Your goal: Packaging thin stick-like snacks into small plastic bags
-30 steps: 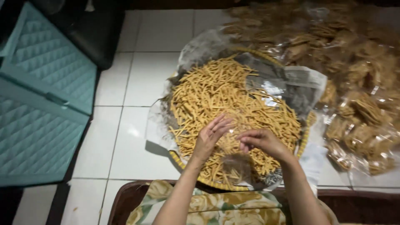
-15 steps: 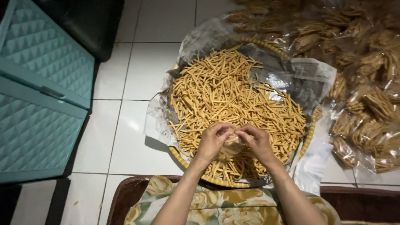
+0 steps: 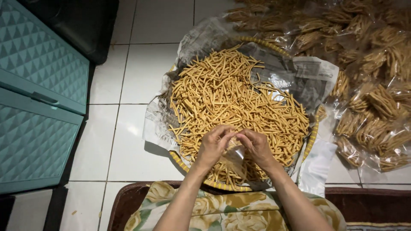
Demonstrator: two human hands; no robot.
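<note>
So a second ago both hands were down flat in the pile, scooping around in the sticks; now they've come up and met in the middle. The left hand (image 3: 212, 146) and right hand (image 3: 257, 146) each have fingertips pressed together, pinching the mouth of a small clear plastic bag (image 3: 233, 160) that hangs between them just above the near edge of the round woven tray (image 3: 311, 137). The bag already looks partly loaded with the fried snack sticks (image 3: 231, 94), so I'd guess the scooping bit is over for this one. The tray sits on newspaper (image 3: 205, 36) on the white tiled floor (image 3: 128, 141), filled bags (image 3: 372, 102) heaped to the right, a teal cabinet (image 3: 38, 98) off left.
</note>
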